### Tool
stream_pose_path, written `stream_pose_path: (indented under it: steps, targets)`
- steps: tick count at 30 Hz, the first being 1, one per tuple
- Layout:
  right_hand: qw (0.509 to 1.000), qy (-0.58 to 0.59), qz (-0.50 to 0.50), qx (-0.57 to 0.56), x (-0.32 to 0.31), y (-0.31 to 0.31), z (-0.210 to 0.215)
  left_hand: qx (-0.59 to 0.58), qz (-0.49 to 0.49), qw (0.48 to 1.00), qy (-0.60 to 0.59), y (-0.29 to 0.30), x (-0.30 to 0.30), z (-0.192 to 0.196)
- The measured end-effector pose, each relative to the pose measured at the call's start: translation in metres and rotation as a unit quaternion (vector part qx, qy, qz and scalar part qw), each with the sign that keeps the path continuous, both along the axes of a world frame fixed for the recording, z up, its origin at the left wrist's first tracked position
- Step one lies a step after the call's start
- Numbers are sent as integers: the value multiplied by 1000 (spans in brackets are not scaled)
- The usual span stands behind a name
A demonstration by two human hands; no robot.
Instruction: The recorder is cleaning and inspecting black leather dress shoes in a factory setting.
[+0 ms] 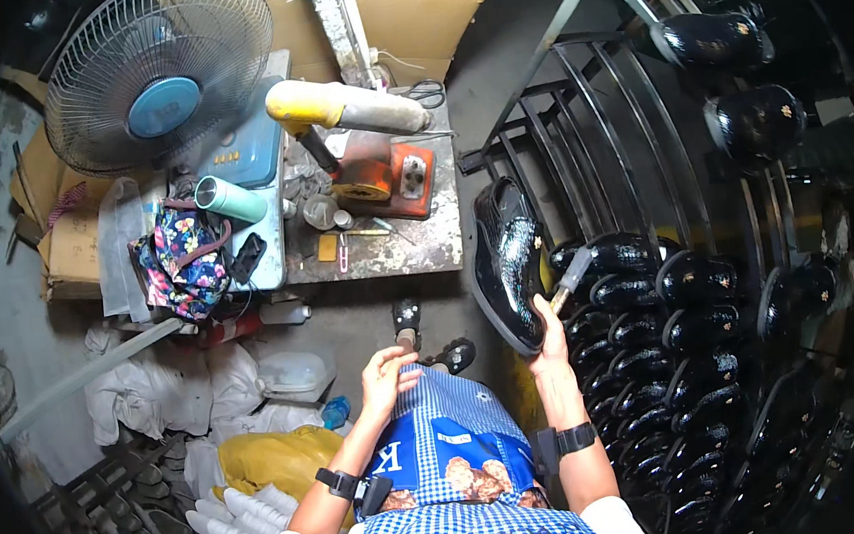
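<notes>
My right hand (549, 342) is closed round the heel end of a glossy black shoe (509, 261), which is held up to the right of the bench with its toe pointing away. A brush (572, 275) with a pale, flat tip and light handle also sticks out of this hand, angled up to the right beside the shoe. My left hand (386, 379) hovers over the front of my blue checked apron (458, 410), fingers loosely bent and apart, holding nothing that I can see. Wristbands circle both my wrists.
A metal rack (639, 150) with many black shoes fills the right side. On the worktable (396, 259) stands a yellow-and-orange machine (365, 176). A fan (164, 107), a mint tumbler (229, 199) and a floral bag (184, 261) are at left, white sacks (155, 384) below.
</notes>
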State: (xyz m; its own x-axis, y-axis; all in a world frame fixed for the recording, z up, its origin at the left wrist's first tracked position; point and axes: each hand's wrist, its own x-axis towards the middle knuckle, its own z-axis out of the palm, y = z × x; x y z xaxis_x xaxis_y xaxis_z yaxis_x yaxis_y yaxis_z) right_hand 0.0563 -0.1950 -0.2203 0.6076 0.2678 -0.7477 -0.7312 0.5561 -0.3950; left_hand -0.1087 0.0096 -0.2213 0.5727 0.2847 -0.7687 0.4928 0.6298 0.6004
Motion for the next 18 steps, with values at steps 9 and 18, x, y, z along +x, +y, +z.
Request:
stream_pose_path:
  steps: [9,18]
  targets:
    - [999,28,19,7,73,83,-54,-15,23,994,103,53,-30,-60]
    - [999,34,13,-30,115,138,-78,-13,32,992,123,91,-24,-87]
